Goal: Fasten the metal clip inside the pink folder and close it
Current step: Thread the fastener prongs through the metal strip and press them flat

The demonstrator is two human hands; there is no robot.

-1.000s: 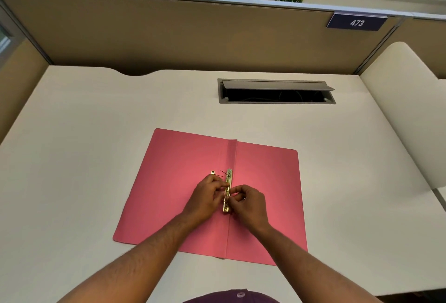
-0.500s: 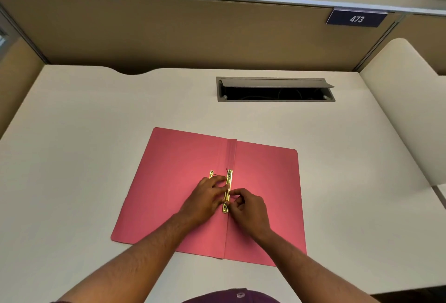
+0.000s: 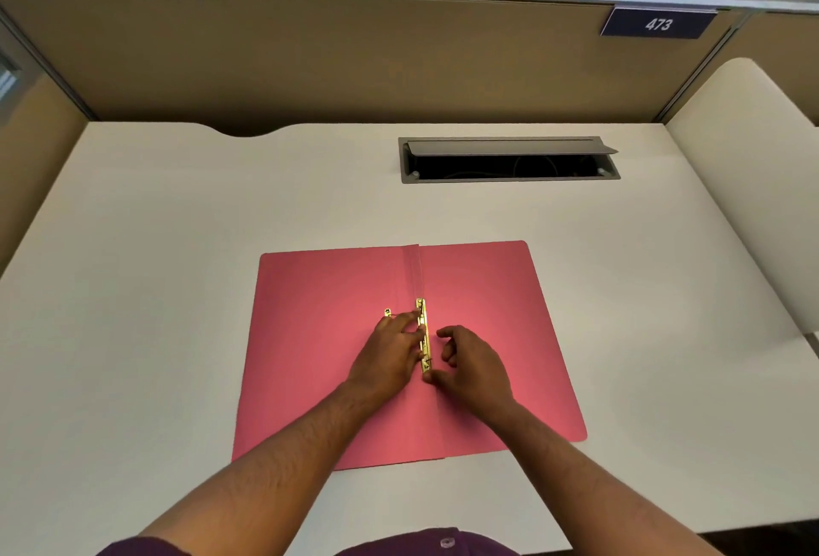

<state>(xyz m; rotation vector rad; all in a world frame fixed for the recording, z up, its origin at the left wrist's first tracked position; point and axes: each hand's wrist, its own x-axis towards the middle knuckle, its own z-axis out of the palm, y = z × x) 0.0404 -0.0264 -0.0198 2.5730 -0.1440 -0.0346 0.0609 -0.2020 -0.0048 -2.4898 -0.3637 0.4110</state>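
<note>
The pink folder [image 3: 337,360] lies open and flat on the white desk, its spine fold running toward me. A brass metal clip [image 3: 422,334] lies along that fold. A small brass end piece [image 3: 388,312] shows just left of it. My left hand [image 3: 390,351] rests on the left leaf, fingertips pressing on the clip's bar from the left. My right hand [image 3: 469,363] sits on the right leaf, thumb touching the clip's near end, other fingers curled and lifted off the bar. The clip's middle is partly hidden by my fingers.
A grey cable hatch [image 3: 509,159] stands open in the desk [image 3: 155,289] behind the folder. Tan partition walls close the back and left. A cream side panel [image 3: 749,183] rises at the right. A sign reading 473 [image 3: 659,24] hangs on the partition.
The folder has turned to lie squarer to me. My right fingers have come off the clip's bar and opened slightly; my left fingers stay on the bar.
</note>
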